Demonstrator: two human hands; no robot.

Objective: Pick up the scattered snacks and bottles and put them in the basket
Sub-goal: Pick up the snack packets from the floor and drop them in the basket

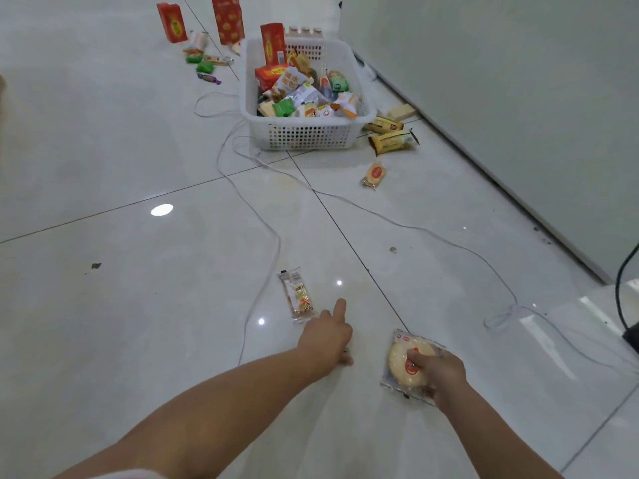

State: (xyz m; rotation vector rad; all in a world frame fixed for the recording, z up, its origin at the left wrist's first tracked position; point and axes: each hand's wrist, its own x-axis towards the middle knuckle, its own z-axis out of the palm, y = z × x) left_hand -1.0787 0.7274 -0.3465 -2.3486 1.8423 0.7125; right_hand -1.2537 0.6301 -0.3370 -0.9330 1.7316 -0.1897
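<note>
A white plastic basket (349, 51) stands far ahead on the tiled floor, holding several snack packets and red cartons. My right hand (439, 373) grips a round yellow cake in a clear wrapper (401, 361) lying on the floor at the lower right. My left hand (328, 335) reaches forward with a finger extended, touching the near end of a long clear snack stick packet (298, 294). A small yellow packet (374, 174) and two brown-yellow bars (392, 141) lie right of the basket.
A thin white cable (256, 216) loops across the floor between me and the basket. Red cartons (172, 22) and several wrapped candies (204, 67) sit at the far left behind the basket. A grey wall (501, 81) runs along the right; a black cord (622, 288) hangs at the right edge.
</note>
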